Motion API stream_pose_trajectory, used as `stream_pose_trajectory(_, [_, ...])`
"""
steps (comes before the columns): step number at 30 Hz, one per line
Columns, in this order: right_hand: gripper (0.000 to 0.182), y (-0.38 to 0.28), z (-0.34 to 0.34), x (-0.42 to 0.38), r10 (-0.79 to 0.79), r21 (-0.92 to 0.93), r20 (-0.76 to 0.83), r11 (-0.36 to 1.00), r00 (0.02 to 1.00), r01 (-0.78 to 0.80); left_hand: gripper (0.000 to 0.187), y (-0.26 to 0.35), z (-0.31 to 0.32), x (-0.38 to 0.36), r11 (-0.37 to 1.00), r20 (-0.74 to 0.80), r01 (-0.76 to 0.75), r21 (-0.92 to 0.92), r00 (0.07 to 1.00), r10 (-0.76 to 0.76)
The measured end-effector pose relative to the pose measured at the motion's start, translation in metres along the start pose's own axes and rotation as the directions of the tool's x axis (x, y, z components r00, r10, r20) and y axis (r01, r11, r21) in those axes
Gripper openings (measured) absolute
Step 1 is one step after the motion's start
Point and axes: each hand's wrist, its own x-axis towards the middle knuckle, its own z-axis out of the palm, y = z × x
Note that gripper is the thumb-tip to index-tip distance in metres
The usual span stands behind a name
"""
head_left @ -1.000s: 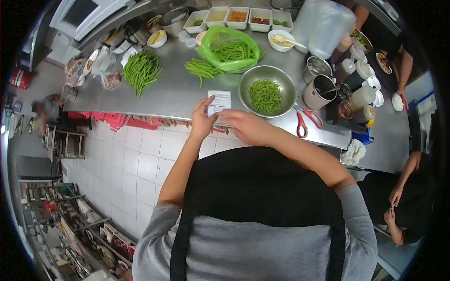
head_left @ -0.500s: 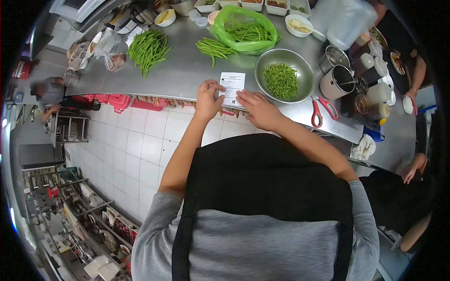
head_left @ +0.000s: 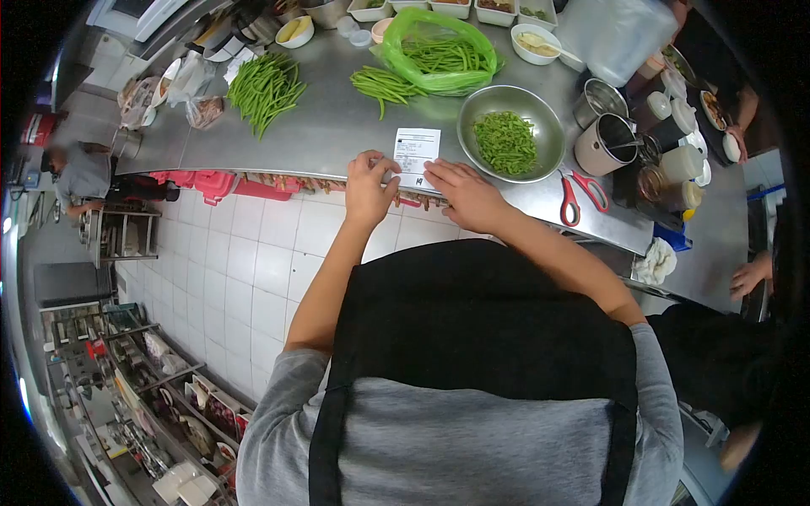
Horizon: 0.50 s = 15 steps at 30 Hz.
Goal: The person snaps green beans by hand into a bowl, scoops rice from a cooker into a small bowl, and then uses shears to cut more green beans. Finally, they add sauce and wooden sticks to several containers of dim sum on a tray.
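A white printed order slip lies on the steel counter at its front edge, a handwritten number low on it. My left hand rests at the slip's left edge, fingers loosely bent, with a gap between thumb and forefinger. Stretched flat, the fingers of my right hand touch the slip's lower right edge. Just right of the slip stands a steel bowl of cut green beans. Red-handled scissors lie beyond it, by the counter edge.
Long green beans lie in a pile on the left. More fill a green plastic bag behind the slip, a small bunch beside it. Pots and jars crowd the right. Other people's hands show at the far right; another person stands far left.
My left fingers have drawn back leftward, uncovering more of the slip's print. My right hand stays nearly still. At the right, another person's hands and arms have shifted.
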Motion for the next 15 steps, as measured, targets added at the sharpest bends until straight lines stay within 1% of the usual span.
stream_pose_trajectory(2, [0.064, 0.001, 0.001, 0.000, -0.005, -0.012, 0.008, 1.000, 1.000, 0.005, 0.018, 0.000, 0.000, 0.000, 1.000, 0.021, 0.003, -0.001, 1.000, -0.003])
stream_pose_trajectory(5, [0.065, 0.002, 0.004, 0.001, -0.011, -0.023, 0.011, 1.000, 1.000, 0.011, 0.018, 0.002, -0.010, 0.005, 0.998, 0.069, -0.027, 0.062, 0.997, 0.022])
stream_pose_trajectory(6, [0.065, 0.003, 0.004, 0.001, -0.009, -0.026, 0.009, 1.000, 1.000, 0.010, 0.020, -0.004, -0.015, 0.007, 0.984, 0.074, 0.017, 0.177, 0.997, -0.030])
stream_pose_trajectory(8, [0.062, 0.001, 0.002, 0.001, -0.005, 0.003, 0.013, 1.000, 1.000, 0.005, 0.024, -0.026, -0.036, 0.011, 0.913, 0.063, 0.099, 0.395, 0.989, -0.135])
stream_pose_trajectory(9, [0.060, 0.000, 0.000, 0.002, -0.002, 0.014, 0.012, 1.000, 1.000, 0.001, 0.030, -0.033, -0.047, 0.015, 0.877, 0.042, 0.197, 0.439, 0.970, -0.239])
stream_pose_trajectory(11, [0.060, 0.000, 0.000, 0.002, -0.018, -0.018, 0.025, 1.000, 1.000, 0.018, 0.033, -0.045, -0.048, 0.018, 0.878, -0.005, 0.206, 0.431, 0.974, -0.226])
stream_pose_trajectory(12, [0.060, 0.002, 0.001, 0.002, -0.025, -0.042, 0.023, 0.999, 0.999, 0.026, 0.035, -0.044, -0.040, 0.022, 0.908, 0.058, 0.217, 0.358, 0.966, -0.254])
stream_pose_trajectory(13, [0.058, 0.004, 0.006, 0.003, -0.022, -0.007, 0.021, 1.000, 1.000, 0.022, 0.038, -0.041, -0.027, 0.030, 0.934, 0.115, 0.221, 0.282, 0.958, -0.261])
stream_pose_trajectory(14, [0.053, 0.004, 0.006, 0.001, -0.057, -0.046, -0.016, 0.997, 0.998, 0.056, 0.040, -0.039, -0.005, 0.031, 0.964, 0.027, 0.197, 0.179, 0.978, -0.205])
stream_pose_trajectory(15, [0.069, 0.010, 0.012, 0.007, 0.025, -0.007, 0.111, 1.000, 0.994, -0.024, 0.038, -0.021, 0.006, 0.038, 0.973, 0.087, 0.100, 0.207, 0.989, -0.120])
